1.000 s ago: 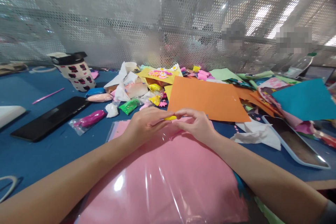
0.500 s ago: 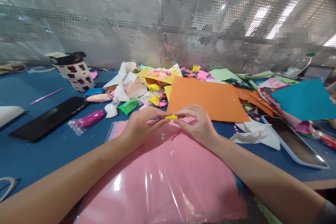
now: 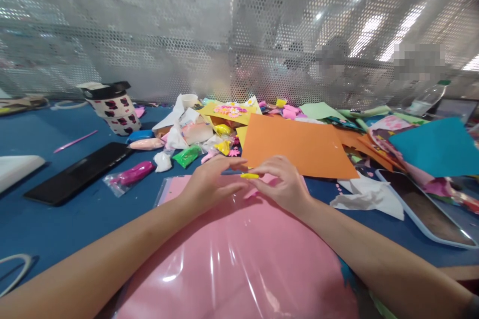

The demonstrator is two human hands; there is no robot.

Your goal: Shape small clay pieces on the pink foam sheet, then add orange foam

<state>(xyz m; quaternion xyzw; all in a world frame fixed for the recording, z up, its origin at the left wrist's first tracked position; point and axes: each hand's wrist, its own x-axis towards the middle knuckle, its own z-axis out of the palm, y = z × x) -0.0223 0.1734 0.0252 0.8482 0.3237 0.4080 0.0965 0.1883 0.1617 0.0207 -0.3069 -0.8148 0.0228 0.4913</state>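
Observation:
Between the thumb and fingers of my right hand (image 3: 286,182) is a small flat yellow piece of modelling clay (image 3: 249,176). My left hand (image 3: 211,179) is just to its left, thumb and fingers apart and pointing toward the piece, with nothing plainly held. Both hands hover over a pink sheet in a clear plastic sleeve (image 3: 232,259). Under my fingers a thin pink stick (image 3: 255,193) lies on the sleeve, partly hidden.
Orange paper (image 3: 299,144) lies beyond my hands. Clay packets, such as green (image 3: 187,156) and magenta (image 3: 132,173), spread left of it. A patterned tumbler (image 3: 115,112), black slab (image 3: 80,172), crumpled tissue (image 3: 368,194) and phone (image 3: 426,209) sit around.
My left thumb and fingers have parted from the yellow clay piece, which stays in my right hand. The view has shifted slightly, so things appear a little lower and further right.

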